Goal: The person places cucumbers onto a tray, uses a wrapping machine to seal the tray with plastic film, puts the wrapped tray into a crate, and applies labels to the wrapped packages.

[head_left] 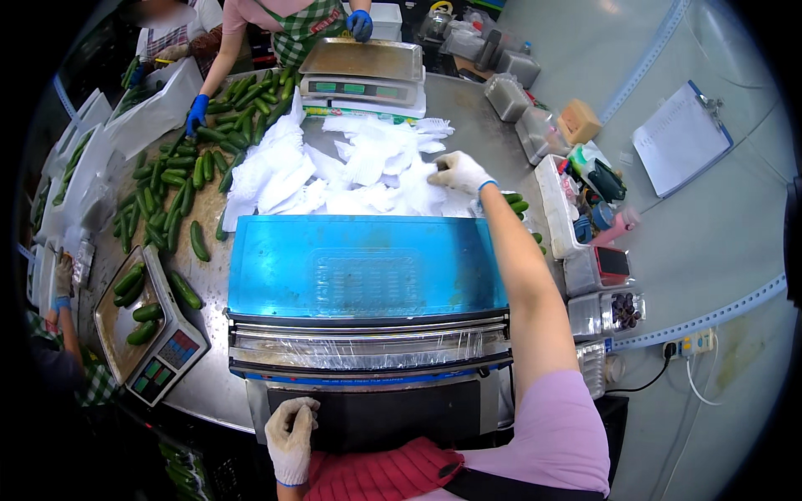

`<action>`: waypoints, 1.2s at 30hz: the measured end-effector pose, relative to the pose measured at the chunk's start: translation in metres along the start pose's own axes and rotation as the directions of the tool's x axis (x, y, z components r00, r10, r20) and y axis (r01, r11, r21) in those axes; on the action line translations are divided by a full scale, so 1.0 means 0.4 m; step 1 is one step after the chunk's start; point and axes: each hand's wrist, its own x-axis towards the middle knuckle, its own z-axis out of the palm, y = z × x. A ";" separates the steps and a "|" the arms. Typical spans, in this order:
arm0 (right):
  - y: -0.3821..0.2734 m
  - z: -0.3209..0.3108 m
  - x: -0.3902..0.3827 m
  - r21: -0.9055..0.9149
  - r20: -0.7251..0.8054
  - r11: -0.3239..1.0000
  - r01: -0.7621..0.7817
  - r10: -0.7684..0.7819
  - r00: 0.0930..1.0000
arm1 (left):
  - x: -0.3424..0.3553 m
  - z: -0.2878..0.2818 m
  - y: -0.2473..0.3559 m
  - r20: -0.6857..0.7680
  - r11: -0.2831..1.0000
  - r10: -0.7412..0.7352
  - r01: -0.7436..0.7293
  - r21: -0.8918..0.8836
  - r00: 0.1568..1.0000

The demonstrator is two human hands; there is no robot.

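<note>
My right hand [461,174], in a white glove, reaches across the blue top plate [368,263] of a film wrapping machine. Its bent fingers pinch at the right side of a heap of white crinkled sheets [368,159]; the fingertips are partly lost against the white. Low in front of the machine is my left hand [291,438], also gloved, with fingers curled in and nothing visible in them. It hovers by the left end of the black front pad [376,413]. Clear film [368,351] stretches across the machine's roller slot.
Cucumbers [171,179] cover the table's left side. A scale [159,334] with several cucumbers stands front left, another scale [363,79] at the back. Blue-gloved co-workers stand behind and at left. Plastic trays [597,313] and a white bin [555,209] line the right wall.
</note>
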 end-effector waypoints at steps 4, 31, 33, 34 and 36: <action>-0.050 -0.055 -0.053 0.322 -0.018 0.944 -0.069 0.078 0.997 | -0.002 0.004 0.004 0.050 1.000 0.030 -0.030 0.008 0.998; -0.169 0.116 0.030 -0.342 0.256 0.897 0.280 -0.198 0.946 | -0.006 -0.043 -0.033 0.003 0.993 0.045 -0.045 0.107 0.999; -0.191 0.064 0.009 -0.168 0.173 0.978 0.123 -0.094 0.980 | -0.009 -0.047 -0.030 -0.001 0.991 0.064 -0.064 0.119 0.998; -0.181 0.042 0.006 -0.074 0.127 0.995 0.065 -0.055 0.990 | -0.007 -0.049 -0.028 0.004 0.988 0.080 -0.080 0.128 0.997; -0.237 -0.009 -0.045 0.234 0.033 0.972 -0.027 0.020 0.999 | -0.005 -0.056 -0.023 0.003 0.984 0.110 -0.110 0.144 0.994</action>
